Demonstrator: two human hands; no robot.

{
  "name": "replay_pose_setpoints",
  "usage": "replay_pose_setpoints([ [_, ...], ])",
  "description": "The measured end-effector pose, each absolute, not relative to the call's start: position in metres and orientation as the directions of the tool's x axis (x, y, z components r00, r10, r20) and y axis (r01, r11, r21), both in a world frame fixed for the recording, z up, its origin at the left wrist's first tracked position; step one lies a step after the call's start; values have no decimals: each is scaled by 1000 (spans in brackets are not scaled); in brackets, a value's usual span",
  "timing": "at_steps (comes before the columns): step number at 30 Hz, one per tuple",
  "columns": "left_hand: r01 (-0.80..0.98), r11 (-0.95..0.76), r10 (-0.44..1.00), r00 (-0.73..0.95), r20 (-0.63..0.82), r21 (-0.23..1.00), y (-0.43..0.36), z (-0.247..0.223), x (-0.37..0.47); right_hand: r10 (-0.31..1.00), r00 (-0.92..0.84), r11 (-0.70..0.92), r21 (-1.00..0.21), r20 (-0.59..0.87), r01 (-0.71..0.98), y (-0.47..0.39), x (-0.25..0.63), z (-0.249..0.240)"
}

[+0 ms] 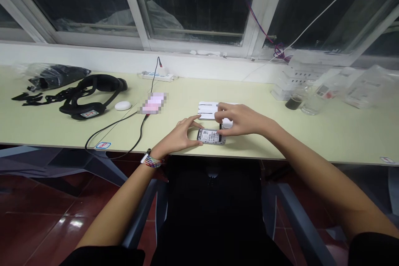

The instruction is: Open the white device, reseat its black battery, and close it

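A small flat electronic device (209, 136), grey-rimmed and with a printed barcode label on its upper face, lies near the table's front edge. My left hand (179, 136) grips its left end, thumb at the near corner and a finger at the far edge. My right hand (235, 119) is closed over its right end, thumb touching beside the label. A dark strip shows under the right fingers; what they pinch is too small to tell. Behind the hands lies a white box-like piece (207, 110) with black lines. A rounded white item (227, 123) is partly hidden by the right hand.
Left on the table (311, 137) are a black headset (90, 95), a white oval case (122, 106), a blurred phone (153, 103) with a cable (141, 133), and a power strip (158, 76). To the right stand a dark-filled cup (293, 102), a clear bottle (309, 102) and stacked white boxes (296, 77).
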State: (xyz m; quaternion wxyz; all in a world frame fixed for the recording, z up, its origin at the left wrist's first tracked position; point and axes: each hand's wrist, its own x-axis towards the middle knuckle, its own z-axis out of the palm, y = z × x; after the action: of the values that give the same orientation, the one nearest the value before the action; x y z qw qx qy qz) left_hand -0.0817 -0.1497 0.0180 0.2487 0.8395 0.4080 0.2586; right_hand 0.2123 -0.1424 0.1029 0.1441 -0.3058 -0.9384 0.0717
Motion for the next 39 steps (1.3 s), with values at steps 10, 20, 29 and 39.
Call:
replay_pose_setpoints([
  [10, 579, -543, 820, 521, 236, 609, -147, 16, -84, 840, -438, 536, -617, 321, 576, -166, 268, 40],
  [20, 578, -544, 817, 531, 226, 608, -149, 18, -85, 870, -292, 492, -669, 396, 557, -179, 283, 7],
  [29, 579, -541, 817, 535, 217, 609, -150, 19, -84, 853, -317, 521, -624, 415, 583, -178, 283, 5],
  [39, 577, -550, 811, 541, 222, 605, -151, 21, -84, 832, -337, 549, -574, 440, 607, -179, 285, 3],
])
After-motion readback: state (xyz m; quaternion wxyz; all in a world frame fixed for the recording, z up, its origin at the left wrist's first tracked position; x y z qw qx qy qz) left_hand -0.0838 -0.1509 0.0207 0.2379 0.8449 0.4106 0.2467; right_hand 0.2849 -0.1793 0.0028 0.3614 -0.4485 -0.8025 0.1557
